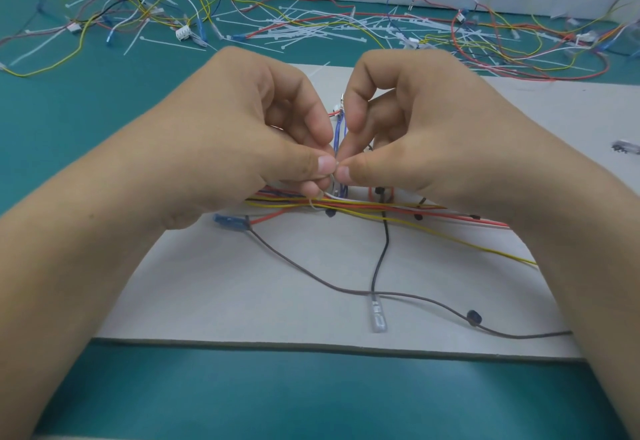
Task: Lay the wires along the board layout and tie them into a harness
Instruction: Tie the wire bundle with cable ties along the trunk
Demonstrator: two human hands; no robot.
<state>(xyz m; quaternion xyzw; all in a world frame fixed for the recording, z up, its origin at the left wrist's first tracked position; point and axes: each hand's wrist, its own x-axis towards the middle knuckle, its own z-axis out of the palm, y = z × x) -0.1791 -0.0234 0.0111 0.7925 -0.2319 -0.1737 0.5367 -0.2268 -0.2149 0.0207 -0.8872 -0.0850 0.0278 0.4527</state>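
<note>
Fingers (323,164) of the left hand (249,127) and the right hand (426,127) meet tip to tip, thumbs and forefingers curled and pinching a thin white tie (333,181) from either side. How the tie closes is hidden behind the thumbs. The other fingers of both hands are folded inward.

Directly under the fingers, the wire bundle (363,205) runs left to right across the grey board (242,294), red, yellow, white and dark strands lying close together. The tie loops down to this bundle. Just behind the fingers, a few blue wires (341,127) rise upright between the two hands.

Below and left of the fingers, a blue terminal (228,221) lies on the board beside the left wrist. From there a brown wire (311,276) sweeps toward the person and off to the right, passing a black peg (473,316). A black wire (381,256) drops straight down from under the fingers and ends in a clear terminal (377,315). Right of the fingers, a yellow wire (467,243) slants away from the bundle and goes under the right forearm.

Well beyond the fingers, on the teal desk (69,110), loose wires (121,6) lie tangled on both sides, with a scatter of spare white ties (304,29) between them.
</note>
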